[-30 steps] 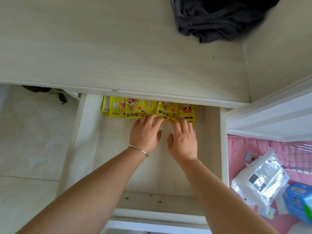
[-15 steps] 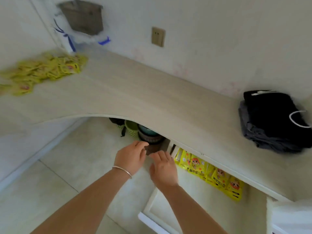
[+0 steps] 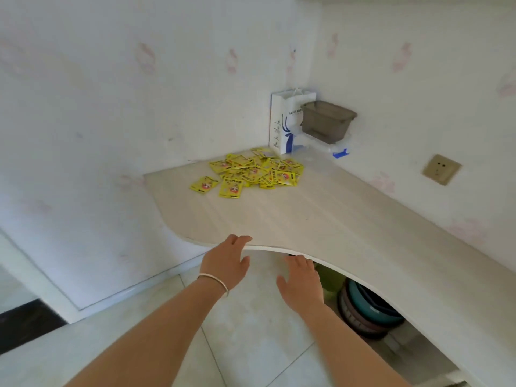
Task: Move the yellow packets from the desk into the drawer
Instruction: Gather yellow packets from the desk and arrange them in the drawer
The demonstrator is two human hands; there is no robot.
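Note:
A loose pile of several yellow packets (image 3: 255,170) lies in the far corner of the pale wooden desk (image 3: 321,219), with two packets strayed to its left. My left hand (image 3: 226,263), a bangle on its wrist, hovers at the desk's curved front edge with relaxed fingers, holding nothing. Just right of it, my right hand (image 3: 300,283) is held below that edge, fingers straight and empty. Both hands are well short of the pile. The drawer is out of view.
A white paper bag (image 3: 284,121) and a grey plastic bin (image 3: 326,121) stand in the corner behind the pile. A wall socket (image 3: 441,169) is at the right. Stacked basins (image 3: 365,311) sit under the desk on the tiled floor.
My view has swung left from the drawer to the desk corner. Both hands left the packets in the drawer and came up empty to the desk's front edge.

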